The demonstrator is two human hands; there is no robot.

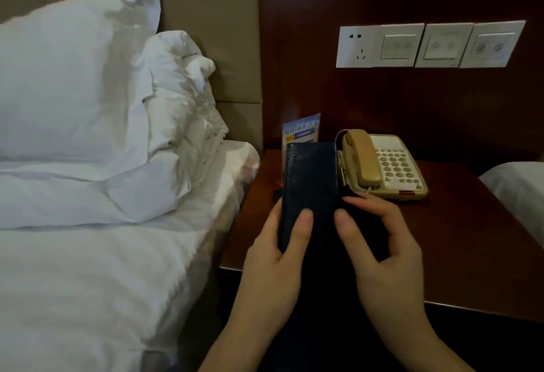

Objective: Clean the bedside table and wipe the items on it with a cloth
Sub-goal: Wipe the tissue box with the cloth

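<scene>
My left hand (276, 242) and my right hand (379, 242) both hold a dark blue cloth (309, 183), stretched flat and upright above the front left of the dark wooden bedside table (459, 242). Thumbs press on its near face and fingers curl round its edges. Its lower part hangs dark between my wrists. Behind the cloth stands a blue printed card (303, 129), partly hidden. A beige telephone (385, 164) with its handset on the cradle sits to the right of the cloth.
A bed with a white duvet (88, 277) and white pillows (73, 83) borders the table on the left. A white socket and switch panel (426, 45) is on the dark wall above. Another white bed edge (518, 192) shows at the right.
</scene>
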